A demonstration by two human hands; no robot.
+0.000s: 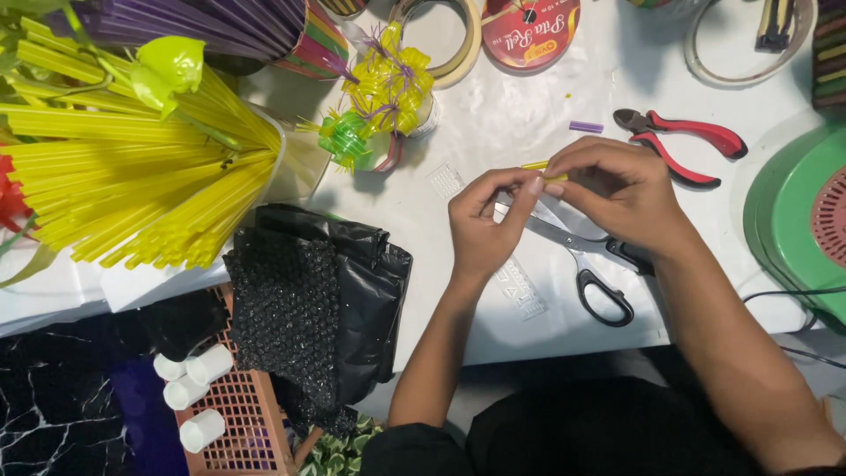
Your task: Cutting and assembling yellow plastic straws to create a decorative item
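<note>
Near the centre of the frame, the left hand [483, 222] and the right hand [617, 198] are meeting over a white table [502, 115], and both are pinching a short yellow straw piece [545, 171] between thumb and fingertips. The fingers of each hand are closing tightly on the piece, the left gripping its right end and the right covering most of its upper side, so only a thin yellow sliver is showing between them. Just below the hands, a pair of scissors [586, 260] with black handles is lying on the table, partly hidden by the right wrist, and a clear plastic ruler [520, 286] is lying beneath the left hand. To the upper right of the hands, red-handled pliers [683, 141] are resting near a small purple straw piece [586, 127]. In the upper middle of the frame, yellow and green straw flowers [379, 97] are standing beside rolls of tape [458, 35]. A large bundle of yellow straws [132, 176] is fanning out across the left side, with a black plastic bag [326, 300] lying at the table edge just below it. At the lower left, white tubes [189, 388] are sitting on an orange crate [247, 423]. A green round appliance [797, 220] is sitting at the right edge.
</note>
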